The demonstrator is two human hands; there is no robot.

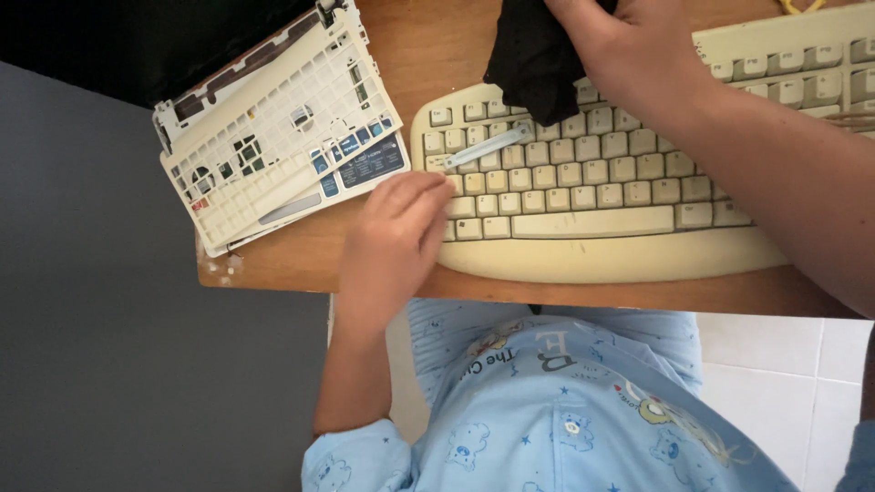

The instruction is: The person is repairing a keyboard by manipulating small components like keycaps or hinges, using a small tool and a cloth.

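Note:
A beige curved keyboard [592,196] lies on a wooden table [410,46]. My left hand [396,237] rests with curled fingers on the keyboard's near left corner, bracing it. My right hand [629,50] grips a black cloth [533,59] and presses it onto the keyboard's top rows. A thin silver metal bar [488,146] lies slanted across the keys at the upper left, between the two hands.
A dismantled white keyboard frame [273,137], with a few blue keys left in it, sits tilted at the table's left edge. A second beige keyboard [793,55] lies at the top right. White crumbs [223,266] dot the table's corner. Below are my blue printed shirt [547,401] and a tiled floor [775,364].

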